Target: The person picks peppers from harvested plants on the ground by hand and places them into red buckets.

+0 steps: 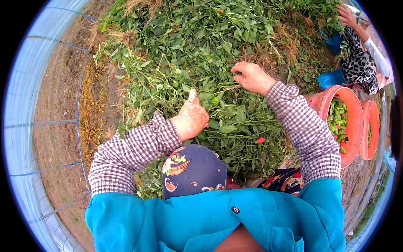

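Observation:
Pulled pepper plants with leafy green stems lie heaped before me. My left hand is low over the heap, its thumb raised and its other fingers curled underneath; whether they grip anything is hidden. A small light-green pepper hangs among the leaves just right of it. My right hand is farther forward and to the right, fingers bent. A thin brown stem runs up to its underside, and I cannot tell if it is held. A red pepper lies on the leaves nearer my body.
An orange bucket holding green and red peppers stands at my right, with a second orange bucket beside it. Beyond them a co-worker's hand touches plants, near a blue container. Bare soil and plastic-sheeted framing are at left.

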Motion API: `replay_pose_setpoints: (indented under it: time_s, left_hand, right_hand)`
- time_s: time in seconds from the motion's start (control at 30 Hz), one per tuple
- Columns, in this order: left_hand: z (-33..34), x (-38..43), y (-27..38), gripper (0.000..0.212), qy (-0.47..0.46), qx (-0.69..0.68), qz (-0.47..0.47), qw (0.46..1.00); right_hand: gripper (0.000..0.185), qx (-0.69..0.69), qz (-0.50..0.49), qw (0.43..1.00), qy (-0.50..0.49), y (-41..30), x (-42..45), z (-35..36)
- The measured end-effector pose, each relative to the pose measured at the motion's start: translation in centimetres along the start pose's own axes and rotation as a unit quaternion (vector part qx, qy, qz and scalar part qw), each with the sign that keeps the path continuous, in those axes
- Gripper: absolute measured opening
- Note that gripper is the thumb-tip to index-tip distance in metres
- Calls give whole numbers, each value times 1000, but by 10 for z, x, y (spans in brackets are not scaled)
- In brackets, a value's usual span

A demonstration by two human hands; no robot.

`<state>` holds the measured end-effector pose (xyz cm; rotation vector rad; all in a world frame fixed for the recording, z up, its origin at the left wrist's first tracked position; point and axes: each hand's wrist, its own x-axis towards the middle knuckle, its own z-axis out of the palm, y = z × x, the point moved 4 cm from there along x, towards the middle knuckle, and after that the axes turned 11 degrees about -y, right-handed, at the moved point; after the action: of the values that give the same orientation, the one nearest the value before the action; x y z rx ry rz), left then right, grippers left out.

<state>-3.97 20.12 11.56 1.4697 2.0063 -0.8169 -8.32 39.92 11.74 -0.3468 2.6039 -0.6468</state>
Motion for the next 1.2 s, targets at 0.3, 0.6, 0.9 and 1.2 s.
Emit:
replay_pose_setpoints:
  time_s: [0.3,0.6,0.9,1.2]
  left_hand:
    - [52,98,-112,41,-10,-854,-75,514]
    - [69,146,-140,86,191,-934,-128,272]
    - [-58,76,-118,23,302,-928,30,214]
    - [-20,67,-28,27,163,-959,96,211]
  right_hand:
    - [64,214,338,916,13,45,139,100]
    - [15,606,36,794,-14,49,93,63]
    - [19,581,-90,809,-14,3,-13,-21]
    - [28,522,-12,842,-134,18,-90,31]
